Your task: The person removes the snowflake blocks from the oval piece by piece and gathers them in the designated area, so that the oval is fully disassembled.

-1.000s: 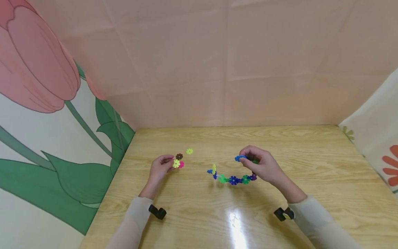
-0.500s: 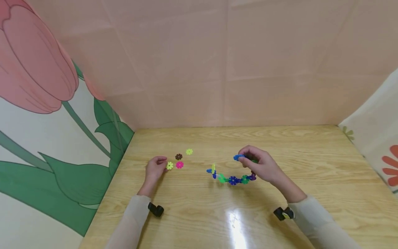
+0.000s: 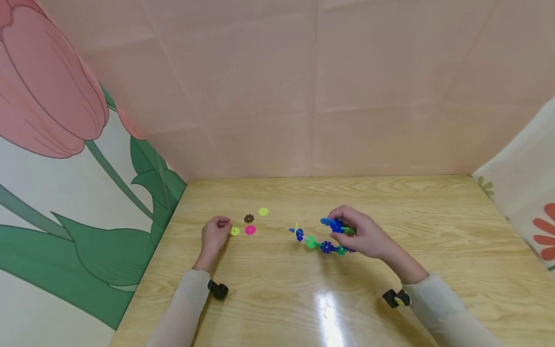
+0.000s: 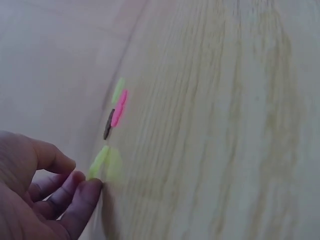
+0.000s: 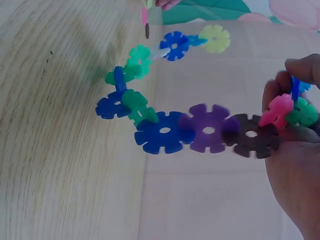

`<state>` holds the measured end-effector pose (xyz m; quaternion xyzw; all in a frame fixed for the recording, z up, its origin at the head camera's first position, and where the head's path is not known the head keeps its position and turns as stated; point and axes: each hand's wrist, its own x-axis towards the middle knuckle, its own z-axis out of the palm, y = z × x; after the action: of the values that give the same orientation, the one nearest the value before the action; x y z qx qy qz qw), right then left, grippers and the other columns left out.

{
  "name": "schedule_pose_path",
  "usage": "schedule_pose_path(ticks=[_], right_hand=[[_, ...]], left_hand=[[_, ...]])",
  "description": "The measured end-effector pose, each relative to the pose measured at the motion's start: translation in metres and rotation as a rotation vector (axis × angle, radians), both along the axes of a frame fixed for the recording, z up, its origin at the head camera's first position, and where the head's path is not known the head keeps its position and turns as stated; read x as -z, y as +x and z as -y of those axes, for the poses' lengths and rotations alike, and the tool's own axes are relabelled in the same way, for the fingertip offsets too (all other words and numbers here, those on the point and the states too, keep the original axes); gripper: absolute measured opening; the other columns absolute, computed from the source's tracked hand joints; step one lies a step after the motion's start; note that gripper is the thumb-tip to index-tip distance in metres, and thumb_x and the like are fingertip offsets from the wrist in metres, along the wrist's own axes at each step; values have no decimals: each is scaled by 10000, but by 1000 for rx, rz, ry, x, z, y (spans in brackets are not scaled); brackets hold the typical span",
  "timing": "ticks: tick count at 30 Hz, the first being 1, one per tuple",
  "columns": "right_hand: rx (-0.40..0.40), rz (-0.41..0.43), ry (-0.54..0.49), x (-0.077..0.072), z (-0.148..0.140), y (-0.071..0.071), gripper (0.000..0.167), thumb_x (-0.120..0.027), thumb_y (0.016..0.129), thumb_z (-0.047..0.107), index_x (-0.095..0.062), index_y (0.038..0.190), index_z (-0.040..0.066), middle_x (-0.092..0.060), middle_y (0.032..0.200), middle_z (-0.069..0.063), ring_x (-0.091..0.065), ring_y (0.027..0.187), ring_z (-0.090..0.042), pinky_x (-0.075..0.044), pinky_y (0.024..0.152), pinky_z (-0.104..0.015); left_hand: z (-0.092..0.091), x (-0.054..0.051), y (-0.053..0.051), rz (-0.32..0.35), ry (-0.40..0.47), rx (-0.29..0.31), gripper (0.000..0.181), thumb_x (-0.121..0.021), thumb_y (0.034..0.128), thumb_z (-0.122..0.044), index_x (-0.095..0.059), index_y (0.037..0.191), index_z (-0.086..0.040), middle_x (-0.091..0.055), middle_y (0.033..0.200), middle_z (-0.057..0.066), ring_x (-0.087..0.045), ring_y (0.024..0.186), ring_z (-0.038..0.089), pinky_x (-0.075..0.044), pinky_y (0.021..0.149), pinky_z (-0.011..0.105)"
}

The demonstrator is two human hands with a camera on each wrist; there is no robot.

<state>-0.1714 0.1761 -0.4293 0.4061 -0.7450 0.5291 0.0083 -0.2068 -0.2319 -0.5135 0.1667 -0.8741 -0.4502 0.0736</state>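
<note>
The left hand (image 3: 215, 233) is pinching the edge of a yellow flower disc (image 3: 234, 231) at the left of the wooden table (image 3: 269, 299). Just right of it a pink disc (image 3: 250, 230) is lying near a brown disc (image 3: 249, 219), and a second yellow disc (image 3: 263, 211) is lying farther to the far right. The right hand (image 3: 362, 233) is gripping one end of a colorful disc chain (image 3: 327, 247), which is curving out leftward near the table's middle.
</note>
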Motion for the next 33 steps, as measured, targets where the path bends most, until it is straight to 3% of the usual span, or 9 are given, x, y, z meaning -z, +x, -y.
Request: schedule_pose_path(ticks=[7, 12, 16, 18, 24, 30, 33], right_hand=[[72, -108, 87, -5, 1, 4, 354, -728, 857, -111, -640, 1166, 36, -671, 932, -60, -577, 679, -46, -513, 511, -235], [86, -150, 85, -5, 0, 2, 369, -754, 853, -76, -669, 1183, 67, -709, 951, -26, -627, 752, -67, -559, 622, -230], [106, -128, 102, -5, 0, 2, 369, -764, 860, -47, -661, 1195, 68, -711, 942, -7, -613, 714, -88, -528, 564, -229], [133, -95, 122, -6, 0, 3, 354, -772, 866, -16, -655, 1188, 74, -707, 934, 9, -594, 698, -95, -499, 535, -223], [189, -43, 158, -5, 0, 6, 332, -786, 873, 41, -651, 1173, 81, -705, 939, 34, -568, 695, -106, -462, 521, -233], [168, -49, 136, -3, 3, 3, 323, -783, 871, 24, -654, 1163, 76, -713, 955, 16, -578, 699, -91, -473, 528, -230], [148, -53, 125, -3, 5, 3, 323, -779, 870, 13, -650, 1160, 73, -708, 949, 16, -575, 691, -81, -477, 523, -234]], left_hand=[[-2, -11, 5, -13, -108, 22, 234, -612, 972, -200, -700, 1138, -60, -717, 1077, 118, -665, 937, 270, -529, 790, 390], [-23, -27, 11, -113, -133, 79, 209, -658, 955, -216, -726, 1104, -86, -734, 1028, 68, -666, 882, 233, -522, 701, 339], [-49, -43, 18, -199, -101, 163, 171, -690, 951, -223, -740, 1070, -110, -725, 966, 33, -653, 830, 186, -526, 623, 292], [-62, -52, 22, -247, -73, 225, 167, -696, 952, -219, -738, 1075, -115, -718, 979, 20, -651, 831, 171, -541, 627, 287], [-101, -76, 37, -344, 4, 465, 223, -703, 963, -213, -718, 1158, -106, -703, 1114, 33, -658, 936, 173, -584, 793, 330], [-131, -90, 48, -383, 80, 740, 325, -688, 975, -185, -651, 1276, -70, -658, 1238, 82, -645, 1089, 288, -576, 901, 441], [-143, -94, 49, -415, 115, 837, 331, -686, 977, -153, -635, 1284, -41, -662, 1236, 112, -659, 1094, 301, -577, 909, 453]])
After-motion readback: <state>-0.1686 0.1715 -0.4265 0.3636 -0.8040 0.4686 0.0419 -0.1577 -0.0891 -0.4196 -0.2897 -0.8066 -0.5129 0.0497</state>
